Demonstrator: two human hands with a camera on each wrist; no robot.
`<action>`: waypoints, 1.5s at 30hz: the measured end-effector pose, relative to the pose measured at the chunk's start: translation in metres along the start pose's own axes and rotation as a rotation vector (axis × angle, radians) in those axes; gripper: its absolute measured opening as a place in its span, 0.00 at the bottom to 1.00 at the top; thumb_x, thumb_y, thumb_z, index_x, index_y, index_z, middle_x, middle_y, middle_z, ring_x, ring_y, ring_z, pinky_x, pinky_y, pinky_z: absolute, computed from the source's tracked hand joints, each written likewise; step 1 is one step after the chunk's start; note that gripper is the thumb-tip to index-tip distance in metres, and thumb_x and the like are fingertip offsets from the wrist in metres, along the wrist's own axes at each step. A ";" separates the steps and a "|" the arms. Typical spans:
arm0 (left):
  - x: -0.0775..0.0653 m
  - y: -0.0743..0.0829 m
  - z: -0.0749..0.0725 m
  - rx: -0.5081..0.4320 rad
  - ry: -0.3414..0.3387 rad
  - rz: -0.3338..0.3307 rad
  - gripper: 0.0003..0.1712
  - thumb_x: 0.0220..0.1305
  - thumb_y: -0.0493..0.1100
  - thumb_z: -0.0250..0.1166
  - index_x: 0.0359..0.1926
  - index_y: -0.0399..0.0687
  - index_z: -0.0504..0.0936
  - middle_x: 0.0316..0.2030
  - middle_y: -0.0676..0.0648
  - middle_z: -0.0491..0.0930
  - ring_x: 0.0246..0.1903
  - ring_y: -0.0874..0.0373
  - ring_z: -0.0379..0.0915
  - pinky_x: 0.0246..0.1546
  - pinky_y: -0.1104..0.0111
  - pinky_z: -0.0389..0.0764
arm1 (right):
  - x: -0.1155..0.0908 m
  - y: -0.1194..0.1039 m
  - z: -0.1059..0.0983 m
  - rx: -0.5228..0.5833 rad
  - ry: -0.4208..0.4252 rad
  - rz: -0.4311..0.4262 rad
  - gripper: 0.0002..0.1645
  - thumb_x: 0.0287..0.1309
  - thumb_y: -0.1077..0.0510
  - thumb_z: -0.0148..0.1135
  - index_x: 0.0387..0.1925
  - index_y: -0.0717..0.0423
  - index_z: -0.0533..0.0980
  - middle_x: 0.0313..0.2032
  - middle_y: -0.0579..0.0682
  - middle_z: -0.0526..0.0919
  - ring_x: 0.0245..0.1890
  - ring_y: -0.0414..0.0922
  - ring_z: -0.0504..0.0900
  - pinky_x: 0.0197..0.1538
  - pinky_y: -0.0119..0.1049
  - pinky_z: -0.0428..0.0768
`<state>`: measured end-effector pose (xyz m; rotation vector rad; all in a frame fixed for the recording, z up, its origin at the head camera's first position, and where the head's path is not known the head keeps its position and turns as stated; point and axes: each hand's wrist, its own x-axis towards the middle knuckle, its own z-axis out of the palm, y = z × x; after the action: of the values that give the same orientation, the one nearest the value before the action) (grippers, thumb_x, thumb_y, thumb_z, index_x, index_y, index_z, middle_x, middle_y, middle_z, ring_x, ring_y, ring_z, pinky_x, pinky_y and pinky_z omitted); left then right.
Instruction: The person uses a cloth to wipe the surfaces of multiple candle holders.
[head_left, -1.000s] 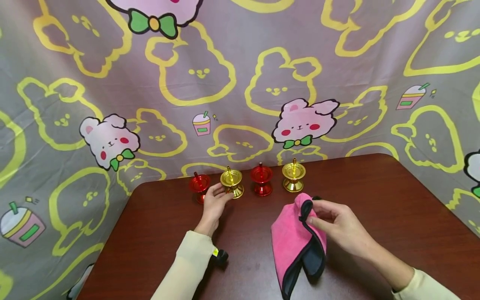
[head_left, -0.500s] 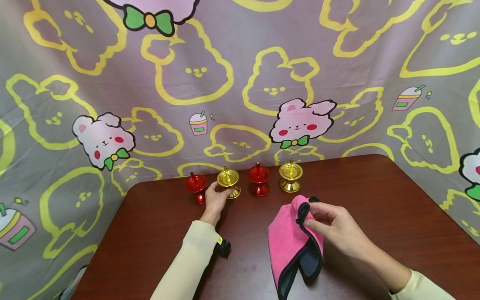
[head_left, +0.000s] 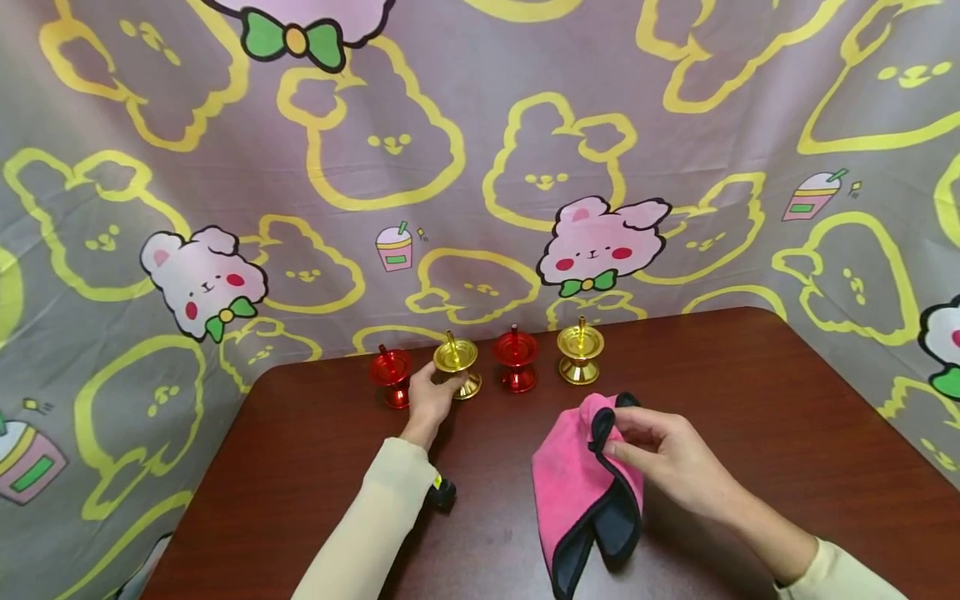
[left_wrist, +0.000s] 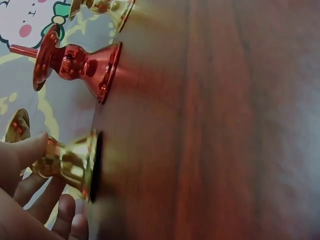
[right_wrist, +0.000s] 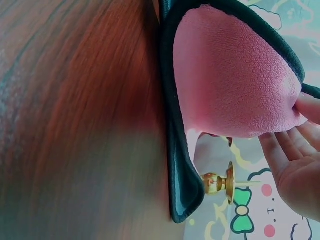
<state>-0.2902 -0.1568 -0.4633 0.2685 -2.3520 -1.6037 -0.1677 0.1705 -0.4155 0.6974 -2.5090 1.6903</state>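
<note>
My left hand grips the stem of a shiny gold candle holder, second from the left in a row along the table's back. In the left wrist view, the thumb and fingers wrap the gold stem below its dish, and a dark band edges the base. My right hand pinches the top of a pink cloth with black trim and a dark reverse side. The cloth hangs in folds, its lower end near the table. In the right wrist view, the pink cloth partly hides the row behind it.
A red candle holder stands at the row's left end, close by my left hand. Another red one and a gold one stand to the right. Behind the brown table hangs a cartoon-printed curtain.
My left fingers have closed round the gold candle holder's stem, below the dish. The right hand keeps its pinch on the cloth with little movement. The head view has shifted slightly.
</note>
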 end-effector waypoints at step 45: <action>-0.128 0.048 -0.019 -0.199 -0.838 0.328 0.20 0.74 0.40 0.59 0.62 0.35 0.78 0.58 0.42 0.78 0.59 0.56 0.71 0.61 0.66 0.71 | 0.027 -0.002 0.025 -0.057 -0.084 -0.408 0.27 0.54 0.66 0.74 0.57 0.54 0.81 0.52 0.48 0.85 0.53 0.43 0.83 0.56 0.30 0.77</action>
<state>-0.1626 -0.1161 -0.4280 -0.9573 -2.5232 -1.9929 -0.1854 0.1386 -0.4163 1.1974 -2.2480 1.4661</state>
